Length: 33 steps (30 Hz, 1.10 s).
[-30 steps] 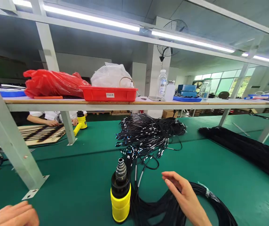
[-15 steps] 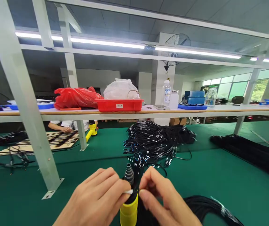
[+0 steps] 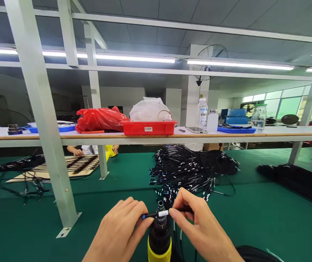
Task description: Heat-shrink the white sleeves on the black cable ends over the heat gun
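My left hand (image 3: 119,227) pinches the blue-tipped end of a thin black cable (image 3: 152,215) between thumb and forefinger. At the white sleeve (image 3: 163,213) on that cable, the thumb and forefinger of my right hand (image 3: 198,222) are closed round its right end. The cable lies roughly level between both hands. Just behind and under it, a yellow heat gun (image 3: 159,251) stands with its black body and stepped metal nozzle pointing up. Whether the cable touches the nozzle cannot be made out. Past the nozzle lies a large bundle of similar black cables (image 3: 183,163) with white and blue ends.
A white shelf post (image 3: 49,145) stands on the green table (image 3: 112,189) at left. Across the table, a person's hands (image 3: 76,151) are by a board of cables (image 3: 82,165). More black cable (image 3: 289,178) lies at right. The shelf carries a red tray (image 3: 134,128) and bottles.
The cable's blue tip and white sleeve have come into plain view between my hands, over the heat gun nozzle. The whole view has shifted, so the scene sits further right and slightly lower.
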Available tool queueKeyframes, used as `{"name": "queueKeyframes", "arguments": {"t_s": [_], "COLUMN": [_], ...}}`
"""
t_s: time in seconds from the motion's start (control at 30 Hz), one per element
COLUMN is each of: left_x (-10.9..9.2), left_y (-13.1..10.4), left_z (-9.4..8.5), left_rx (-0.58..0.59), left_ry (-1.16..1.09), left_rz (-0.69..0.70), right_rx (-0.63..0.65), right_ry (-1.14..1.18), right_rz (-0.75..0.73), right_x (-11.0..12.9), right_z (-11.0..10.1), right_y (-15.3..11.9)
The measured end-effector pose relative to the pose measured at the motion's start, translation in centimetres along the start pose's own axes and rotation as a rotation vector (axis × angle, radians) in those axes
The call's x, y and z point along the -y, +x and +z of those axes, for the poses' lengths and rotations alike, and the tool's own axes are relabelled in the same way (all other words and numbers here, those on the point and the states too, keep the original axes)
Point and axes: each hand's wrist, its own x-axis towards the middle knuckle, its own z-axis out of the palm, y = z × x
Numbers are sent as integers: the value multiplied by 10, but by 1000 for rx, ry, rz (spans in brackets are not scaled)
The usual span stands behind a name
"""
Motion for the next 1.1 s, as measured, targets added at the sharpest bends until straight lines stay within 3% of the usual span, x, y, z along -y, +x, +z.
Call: {"name": "queueKeyframes", "arguments": {"t_s": [0.2, 0.37, 0.6, 1.1], "left_x": [2, 3, 7, 11], "left_y": [6, 16, 22, 24], "left_z": [6, 13, 24, 26], "left_rx": [128, 143, 138, 148], "left_ry": [-249, -349, -405, -447], "left_rz": [-241, -379, -397, -412], "right_rx": [-3, -7, -18, -32], "right_ry": [18, 4, -44, -79], "right_rz": [19, 21, 18, 12], "right_x": [-8, -15, -28, -33], "right_z": [1, 4, 8, 9], "right_y": [10, 18, 23, 27]}}
